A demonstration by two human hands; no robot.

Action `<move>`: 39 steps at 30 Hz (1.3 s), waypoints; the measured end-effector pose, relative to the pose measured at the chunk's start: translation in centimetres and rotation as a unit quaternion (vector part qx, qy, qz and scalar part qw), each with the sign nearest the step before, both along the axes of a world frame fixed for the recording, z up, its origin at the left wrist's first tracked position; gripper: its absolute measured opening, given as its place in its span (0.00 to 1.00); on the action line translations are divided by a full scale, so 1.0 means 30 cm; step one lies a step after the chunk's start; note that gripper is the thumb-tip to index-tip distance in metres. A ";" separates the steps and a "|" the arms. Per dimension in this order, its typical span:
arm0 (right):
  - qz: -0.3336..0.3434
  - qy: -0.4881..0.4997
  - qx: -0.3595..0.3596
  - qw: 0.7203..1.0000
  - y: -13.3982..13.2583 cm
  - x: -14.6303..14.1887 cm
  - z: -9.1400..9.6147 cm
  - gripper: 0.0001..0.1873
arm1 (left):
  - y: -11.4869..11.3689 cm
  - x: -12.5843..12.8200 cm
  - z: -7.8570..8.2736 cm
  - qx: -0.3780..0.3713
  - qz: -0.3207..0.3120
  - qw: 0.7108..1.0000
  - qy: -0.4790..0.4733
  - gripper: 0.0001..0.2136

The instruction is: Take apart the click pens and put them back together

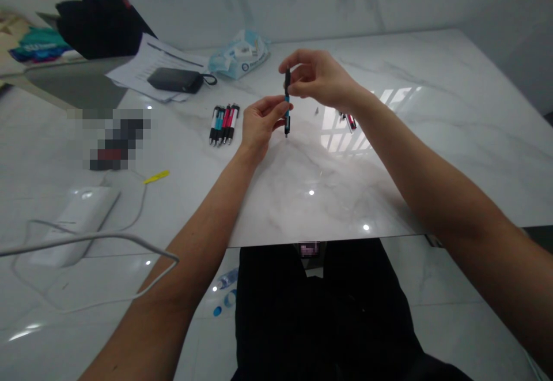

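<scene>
Here, hands (260, 124) (319, 81) hold pen (287, 98); blue packet (242, 57), contents hidden

the left hand (261, 124) and right hand (322, 79) hold a blue-and-black ballpoint pen (287, 123) upright, tip down, over the marble-patterned counter (285, 196), near grouped pens (227, 123).

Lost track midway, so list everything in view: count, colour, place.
Held pen: one, black and blue, centre
Pen row: several, mixed colours, left
Loose pieces: few, partly red, right of centre
Soft pack: one, light blue, rear
Papers: several, white, rear left
Case: one, black, on papers
Cable: uncounted, white, front left
Box: one, white, front left
Tag: one, yellow, left
Blurred item: one, dark, left
Clutter: uncounted, mostly dark, upper left
Bottle: one, clear, floor
Cap and ring: one each, blue, floor
Table: one, white, centre
Legs: two, in black, below table
Left hand: one, on pen
Right hand: one, pen's top
</scene>
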State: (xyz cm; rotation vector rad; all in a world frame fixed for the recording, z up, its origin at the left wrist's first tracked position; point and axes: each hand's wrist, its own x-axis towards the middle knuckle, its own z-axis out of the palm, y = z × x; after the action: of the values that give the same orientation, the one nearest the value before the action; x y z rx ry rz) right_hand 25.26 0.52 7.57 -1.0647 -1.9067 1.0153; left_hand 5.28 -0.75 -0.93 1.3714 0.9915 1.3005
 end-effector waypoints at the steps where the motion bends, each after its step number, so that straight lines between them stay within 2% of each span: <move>1: 0.002 -0.001 0.002 1.000 0.000 0.001 -0.001 0.22 | 0.000 0.000 0.001 -0.002 -0.001 1.000 0.000 0.14; 6: -0.026 -0.031 -0.002 0.999 -0.009 0.003 0.007 0.23 | -0.002 0.004 0.004 -0.001 0.004 1.000 0.003 0.13; 15: -0.034 -0.034 -0.016 0.999 -0.011 -0.004 0.010 0.23 | -0.012 0.011 0.010 0.012 0.008 1.000 0.014 0.14; 23: -0.017 -0.004 -0.025 1.000 -0.021 0.010 0.018 0.23 | -0.011 0.016 0.000 0.026 0.018 0.999 0.027 0.17; 28: -0.027 0.044 -0.029 0.998 -0.022 0.009 0.034 0.25 | -0.022 0.015 0.017 0.005 -0.015 1.000 0.017 0.17; 33: -0.073 0.085 0.007 0.994 -0.017 0.023 0.088 0.30 | -0.028 0.017 0.022 0.008 -0.026 0.999 0.020 0.19; 37: -0.178 0.052 0.022 0.982 0.004 0.074 0.122 0.29 | -0.028 0.009 0.014 0.030 -0.020 0.998 0.044 0.20; 39: -0.205 0.040 0.042 0.977 0.028 0.114 0.120 0.25 | -0.028 0.003 0.013 0.023 -0.030 0.999 0.039 0.19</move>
State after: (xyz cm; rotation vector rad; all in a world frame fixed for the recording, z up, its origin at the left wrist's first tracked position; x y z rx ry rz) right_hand 28.69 1.35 11.19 -1.2805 -1.5617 0.7239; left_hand 5.36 -1.58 -0.54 1.4857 0.9722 1.2396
